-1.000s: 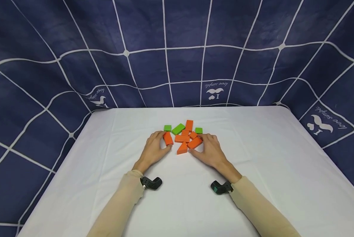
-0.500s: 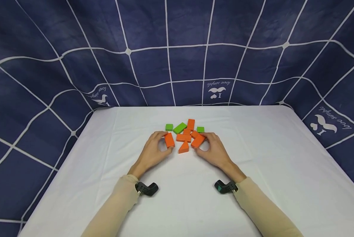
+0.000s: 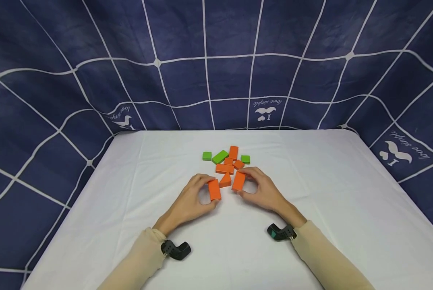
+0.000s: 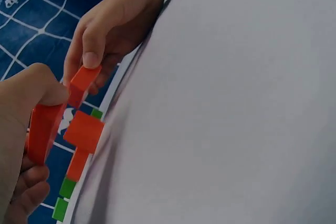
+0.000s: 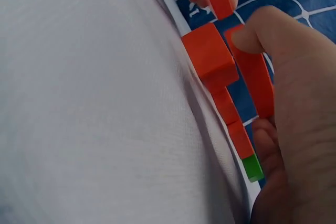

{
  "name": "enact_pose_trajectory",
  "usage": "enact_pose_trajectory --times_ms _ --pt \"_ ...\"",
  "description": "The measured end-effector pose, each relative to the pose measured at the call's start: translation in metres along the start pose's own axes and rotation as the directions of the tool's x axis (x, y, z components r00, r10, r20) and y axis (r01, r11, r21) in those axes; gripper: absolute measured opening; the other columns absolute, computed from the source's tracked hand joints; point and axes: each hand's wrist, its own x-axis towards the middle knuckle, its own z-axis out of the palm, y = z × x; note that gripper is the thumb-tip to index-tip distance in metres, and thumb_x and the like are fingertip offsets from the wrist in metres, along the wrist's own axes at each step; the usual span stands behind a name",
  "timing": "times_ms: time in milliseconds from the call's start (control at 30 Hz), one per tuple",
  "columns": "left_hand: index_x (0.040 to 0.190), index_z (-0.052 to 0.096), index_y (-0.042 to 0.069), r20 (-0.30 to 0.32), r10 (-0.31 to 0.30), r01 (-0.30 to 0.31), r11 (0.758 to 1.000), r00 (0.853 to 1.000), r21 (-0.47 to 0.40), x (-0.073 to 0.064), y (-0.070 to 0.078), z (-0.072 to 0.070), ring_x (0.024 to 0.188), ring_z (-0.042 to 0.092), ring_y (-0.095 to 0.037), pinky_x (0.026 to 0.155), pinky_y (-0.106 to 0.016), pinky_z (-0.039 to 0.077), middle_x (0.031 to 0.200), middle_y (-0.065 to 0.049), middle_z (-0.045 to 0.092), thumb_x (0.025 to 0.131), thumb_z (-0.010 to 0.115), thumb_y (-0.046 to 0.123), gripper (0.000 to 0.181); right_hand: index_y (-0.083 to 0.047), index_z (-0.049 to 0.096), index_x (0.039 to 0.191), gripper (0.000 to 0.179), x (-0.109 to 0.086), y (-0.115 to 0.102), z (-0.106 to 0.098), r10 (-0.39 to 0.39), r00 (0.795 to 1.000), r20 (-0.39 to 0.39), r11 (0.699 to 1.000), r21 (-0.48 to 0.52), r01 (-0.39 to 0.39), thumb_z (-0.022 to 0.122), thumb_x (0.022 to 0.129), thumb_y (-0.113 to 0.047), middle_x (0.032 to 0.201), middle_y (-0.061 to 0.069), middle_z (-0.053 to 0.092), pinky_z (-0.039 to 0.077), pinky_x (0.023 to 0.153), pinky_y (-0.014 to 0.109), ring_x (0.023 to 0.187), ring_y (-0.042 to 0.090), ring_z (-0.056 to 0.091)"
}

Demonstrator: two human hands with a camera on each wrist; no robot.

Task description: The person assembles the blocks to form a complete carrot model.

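While fingers (image 3: 204, 177) span orange blocks (image 3: 214, 190) (image 3: 239, 181), both hands (image 3: 190, 201) (image 3: 268, 192) pinching

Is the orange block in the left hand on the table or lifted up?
Lifted up: the left wrist view shows blue curtain between that orange block and the white tablecloth.

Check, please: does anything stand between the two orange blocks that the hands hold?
Partly: in the head view, a triangular block shows between the left held block and the right held block; nearer the person, only white cloth shows there.
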Motion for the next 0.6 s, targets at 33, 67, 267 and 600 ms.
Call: enact_pose_trajectory --times_ms 33,67,267,600 --pt "0.135 0.063 0.014 0.009 0.011 -0.011 1.0 1.0 -0.004 -0.002 0.0 0.002 0.124 0.056 -0.016 0.111 -0.041 0.048 0.132 0.002 0.057 0.083 0.083 0.035 0.06 -0.016 0.061 0.138 0.063 -0.001 0.0 0.001 -0.017 1.0 0.017 1.0 0.013 0.017 0.085 0.081 -0.021 0.138 0.001 0.06 0.052 0.107 0.042 0.123 0.02 0.062" --pt "0.135 0.063 0.014 0.018 0.017 -0.017 1.0 1.0 -0.004 -0.004 0.0 0.004 0.123 0.056 -0.015 0.11 -0.04 0.049 0.131 0.003 0.057 0.084 0.083 0.035 0.059 -0.017 0.062 0.138 0.062 -0.001 0.0 0.001 -0.031 0.999 0.035 0.999 0.022 0.03 0.085 0.081 -0.021 0.138 0.0 0.06 0.052 0.108 0.041 0.123 0.018 0.062" --pt "0.135 0.063 0.013 0.064 0.046 -0.046 0.999 0.997 -0.003 -0.008 -0.005 0.014 0.12 0.055 -0.012 0.107 -0.037 0.051 0.13 0.004 0.058 0.083 0.085 0.034 0.06 -0.023 0.063 0.136 0.062 -0.005 -0.004 0.004 -0.09 0.988 0.125 0.996 0.008 0.09 0.087 0.079 -0.025 0.134 -0.004 0.059 0.052 0.105 0.041 0.115 0.012 0.06" --pt "0.134 0.063 0.012 0.1 0.1 -0.106 0.993 0.99 0.057 -0.01 -0.009 0.017 0.125 0.054 -0.016 0.108 -0.04 0.05 0.131 0.001 0.061 0.081 0.084 0.037 0.062 -0.023 0.063 0.137 0.061 -0.007 -0.005 0.006 -0.18 0.954 0.238 0.982 -0.014 0.189 0.087 0.081 -0.03 0.133 -0.009 0.059 0.052 0.105 0.04 0.116 0.009 0.06"
